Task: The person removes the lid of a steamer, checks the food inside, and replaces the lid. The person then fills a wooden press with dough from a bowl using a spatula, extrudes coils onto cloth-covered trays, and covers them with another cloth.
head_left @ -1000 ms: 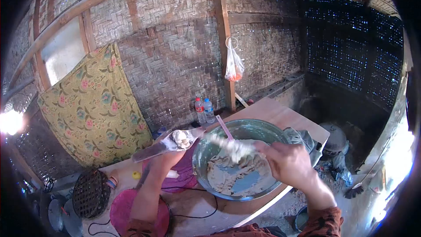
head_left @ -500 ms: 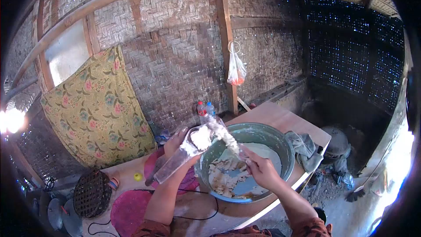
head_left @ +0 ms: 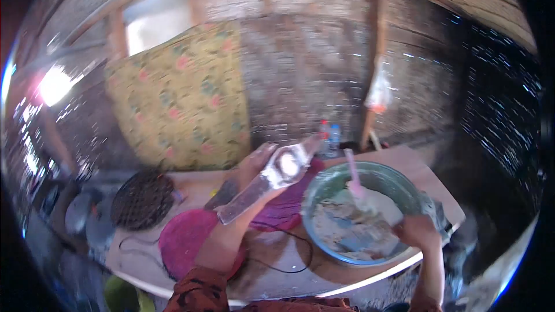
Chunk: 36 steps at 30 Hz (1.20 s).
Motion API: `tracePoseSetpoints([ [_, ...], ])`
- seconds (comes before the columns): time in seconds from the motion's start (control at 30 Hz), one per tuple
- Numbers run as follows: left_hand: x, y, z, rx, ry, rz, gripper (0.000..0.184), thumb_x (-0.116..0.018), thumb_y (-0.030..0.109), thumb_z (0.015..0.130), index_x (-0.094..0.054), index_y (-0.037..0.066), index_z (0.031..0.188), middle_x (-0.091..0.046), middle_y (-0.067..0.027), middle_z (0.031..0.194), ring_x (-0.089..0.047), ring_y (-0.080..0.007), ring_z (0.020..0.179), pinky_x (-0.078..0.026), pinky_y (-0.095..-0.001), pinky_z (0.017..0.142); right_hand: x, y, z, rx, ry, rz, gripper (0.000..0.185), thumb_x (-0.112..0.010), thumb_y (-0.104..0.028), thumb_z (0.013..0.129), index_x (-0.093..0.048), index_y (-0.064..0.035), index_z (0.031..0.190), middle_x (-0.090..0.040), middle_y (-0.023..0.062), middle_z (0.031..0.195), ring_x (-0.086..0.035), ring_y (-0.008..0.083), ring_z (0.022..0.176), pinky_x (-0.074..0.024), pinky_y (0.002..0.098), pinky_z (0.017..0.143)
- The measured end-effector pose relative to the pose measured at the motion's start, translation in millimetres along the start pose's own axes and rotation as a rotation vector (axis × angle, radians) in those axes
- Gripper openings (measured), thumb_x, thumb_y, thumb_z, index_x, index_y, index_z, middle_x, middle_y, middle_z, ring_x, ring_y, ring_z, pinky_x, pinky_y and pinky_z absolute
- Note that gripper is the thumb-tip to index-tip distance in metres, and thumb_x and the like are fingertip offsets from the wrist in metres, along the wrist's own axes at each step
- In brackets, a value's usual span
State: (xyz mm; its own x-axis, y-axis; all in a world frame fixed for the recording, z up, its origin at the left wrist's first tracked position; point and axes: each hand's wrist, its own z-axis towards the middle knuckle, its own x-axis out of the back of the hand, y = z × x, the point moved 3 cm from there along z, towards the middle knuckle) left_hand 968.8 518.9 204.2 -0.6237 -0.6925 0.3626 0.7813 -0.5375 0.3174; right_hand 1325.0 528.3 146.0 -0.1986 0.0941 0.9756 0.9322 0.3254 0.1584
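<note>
My left hand [head_left: 254,164] is closed around a long, flat, pale-smeared tool [head_left: 248,199] with a white lump [head_left: 289,163] at its wider part. My right hand [head_left: 417,231] is over the right side of a large green basin [head_left: 315,182], its fingers closed on a batter-coated utensil [head_left: 378,228] that is smeared by motion. Lumpy pale mixture [head_left: 335,225] covers part of the basin's bottom. A pink-handled spatula [head_left: 352,173] leans inside the basin, near its back.
On the table [head_left: 277,283] are a round magenta lid or tray [head_left: 179,242], a purple cloth [head_left: 280,211], a black cable and a dark woven basket [head_left: 143,201]. Two bottles [head_left: 329,138] stand behind. A grey cloth [head_left: 433,211] hangs by the basin's right rim.
The view has swung left, so the basin shows farther right. My right hand has moved from the tool in my left hand down into the basin with its utensil. My left hand keeps its hold.
</note>
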Motion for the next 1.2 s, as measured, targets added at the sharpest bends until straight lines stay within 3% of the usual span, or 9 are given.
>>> tracePoseSetpoints([
  [0.13,71,7,-5,-0.349,0.184,0.168,0.037,-0.069,0.019,0.077,-0.056,0.004,0.108,-0.059,-0.0096,0.091,-0.058,-0.0232,0.090,-0.046,-0.0339,0.082,-73,20,50,-0.017,0.163,-0.050,0.024,-0.072,-0.023,0.064,-0.071,-0.0118,0.085,-0.060,0.0160,0.099,-0.055,0.0317,0.099,-0.0394,0.0436,0.088],
  [0.27,118,-32,-41,0.571,0.250,-0.915,0.023,-0.065,0.017,0.080,-0.058,0.005,0.098,-0.060,-0.0066,0.084,-0.060,-0.0199,0.075,-0.050,-0.0330,0.068,16,-100,18,0.517,0.469,0.671,0.041,-0.071,-0.022,0.068,-0.063,-0.0035,0.104,-0.055,0.0126,0.097,-0.050,0.0290,0.102,-0.0377,0.0407,0.089],
  [0.47,122,-74,-110,0.689,0.541,-1.785,0.012,-0.056,0.017,0.080,-0.048,0.008,0.078,-0.052,-0.0049,0.078,-0.053,-0.0174,0.065,-0.045,-0.0319,0.061,-3,-296,-3,0.838,0.064,1.377,0.043,-0.062,-0.031,0.074,-0.059,-0.0025,0.106,-0.055,0.0124,0.090,-0.050,0.0265,0.089,-0.0380,0.0378,0.076],
  [0.73,230,-115,-221,0.875,0.711,-1.562,0.026,-0.058,0.023,0.084,-0.055,0.006,0.103,-0.059,-0.0055,0.093,-0.059,-0.0167,0.087,-0.050,-0.0326,0.076,-20,-431,-20,0.733,-0.601,1.845,0.050,-0.051,-0.043,0.081,-0.054,-0.0012,0.107,-0.054,0.0122,0.081,-0.050,0.0232,0.071,-0.0385,0.0340,0.057],
  [0.87,347,-90,-273,0.980,0.689,0.062,0.048,-0.075,0.027,0.074,-0.055,0.003,0.111,-0.061,-0.0084,0.107,-0.060,-0.0180,0.096,-0.049,-0.0324,0.084,-11,-475,-15,0.655,-0.843,1.972,0.055,-0.045,-0.049,0.085,-0.052,-0.0005,0.108,-0.054,0.0120,0.076,-0.050,0.0216,0.062,-0.0387,0.0320,0.048],
  [0.97,373,-96,-321,0.929,0.423,0.237,0.045,-0.074,0.029,0.073,-0.058,0.005,0.108,-0.064,-0.0085,0.100,-0.062,-0.0194,0.090,-0.050,-0.0326,0.080,-1,-494,-1,0.634,-0.929,2.027,0.059,-0.041,-0.054,0.088,-0.050,0.0000,0.109,-0.054,0.0120,0.072,-0.050,0.0204,0.055,-0.0388,0.0306,0.041],
  [1.07,353,-100,-346,0.920,-0.029,0.367,0.052,-0.080,0.024,0.067,-0.057,0.005,0.110,-0.065,-0.0079,0.099,-0.061,-0.0158,0.091,-0.049,-0.0305,0.082,2,-500,17,0.961,-0.827,1.765,0.059,-0.038,-0.056,0.090,-0.050,-0.0007,0.105,-0.054,0.0105,0.073,-0.049,0.0176,0.049,-0.0387,0.0288,0.037],
  [1.1,350,-90,-335,0.965,-0.053,0.222,0.052,-0.080,0.022,0.067,-0.058,0.005,0.110,-0.065,-0.0076,0.099,-0.061,-0.0153,0.090,-0.049,-0.0304,0.082,15,-501,-2,0.727,-0.499,1.823,0.055,-0.050,-0.045,0.085,-0.055,0.0066,0.103,-0.057,0.0103,0.069,-0.051,0.0173,0.048,-0.0414,0.0276,0.040],
  [1.2,342,-80,-303,0.932,-0.086,-0.155,0.048,-0.080,0.019,0.068,-0.058,0.006,0.108,-0.066,-0.0062,0.097,-0.062,-0.0137,0.088,-0.050,-0.0299,0.082,36,-506,-6,0.979,-0.146,1.603,0.079,-0.071,-0.025,0.075,-0.028,0.0040,0.133,-0.058,0.0162,0.097,-0.059,0.0240,0.072,-0.0498,0.0371,0.067],
])
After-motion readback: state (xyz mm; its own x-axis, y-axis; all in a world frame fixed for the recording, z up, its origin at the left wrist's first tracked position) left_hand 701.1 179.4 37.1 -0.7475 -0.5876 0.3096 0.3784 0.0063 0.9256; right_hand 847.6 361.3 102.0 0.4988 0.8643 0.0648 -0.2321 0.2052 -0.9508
